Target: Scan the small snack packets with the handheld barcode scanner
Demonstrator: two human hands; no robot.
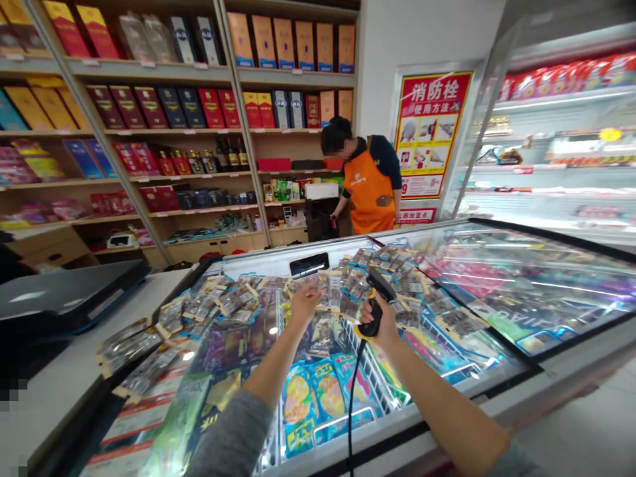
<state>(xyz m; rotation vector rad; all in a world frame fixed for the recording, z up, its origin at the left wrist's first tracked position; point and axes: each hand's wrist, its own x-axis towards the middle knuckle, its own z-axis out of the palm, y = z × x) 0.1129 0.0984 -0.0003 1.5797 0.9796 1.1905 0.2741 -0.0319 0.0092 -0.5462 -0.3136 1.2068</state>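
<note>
My right hand (378,321) is wrapped round the grip of a black and yellow barcode scanner (381,286), its head pointing away from me and its cable hanging down toward me. To its left, my left hand (305,302) has its fingers bent together at the edge of a small clear snack packet (334,286); the fingertips are partly hidden. Many similar packets (238,298) with dark contents and tan strips lie loosely over the glass top of a chest freezer (318,464). A dark phone (309,264) lies at the far rim, beyond my left hand.
Under the glass are wire baskets with blue bags (325,391). More packets (132,348) reach the left counter (94,358), where a black flat device (69,291) stands. A person in an orange apron (370,189) stands behind the freezer, before shelves of boxes (171,106).
</note>
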